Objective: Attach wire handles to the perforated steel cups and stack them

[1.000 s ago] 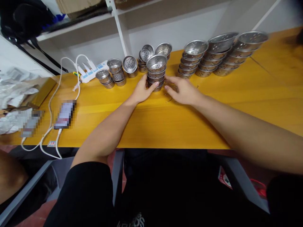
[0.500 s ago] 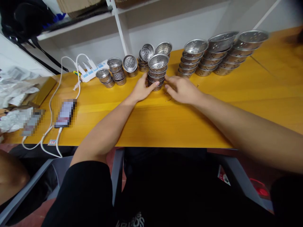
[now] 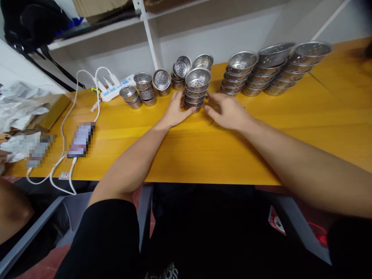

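A stack of perforated metal cups [image 3: 198, 83] stands upright on the table between my two hands. My left hand [image 3: 175, 111] is at the stack's left side, open, its thumb in front of the lowest cup and its fingertips partly hidden behind the stack. Whether it touches the metal I cannot tell. On the other side, my right hand [image 3: 228, 111] is open, thumb and fingers apart and pointing at the stack. Beneath it, thin wire-like pieces [image 3: 208, 124] lie on the wood. Behind the stack stands another perforated cup [image 3: 203, 61].
Taller stacks of perforated cups [image 3: 241, 64] line the right rear of the yellow table [image 3: 209, 159]. Smaller stacks [image 3: 143, 83] stand left of centre. A white power strip [image 3: 116, 90], cables and a phone [image 3: 81, 140] lie at left. Shelving [image 3: 186, 35] rises behind.
My left thumb has slid lower and loosened from the front of the stack. My right hand has drawn slightly to the right. The view has shifted a little; the stack still stands.
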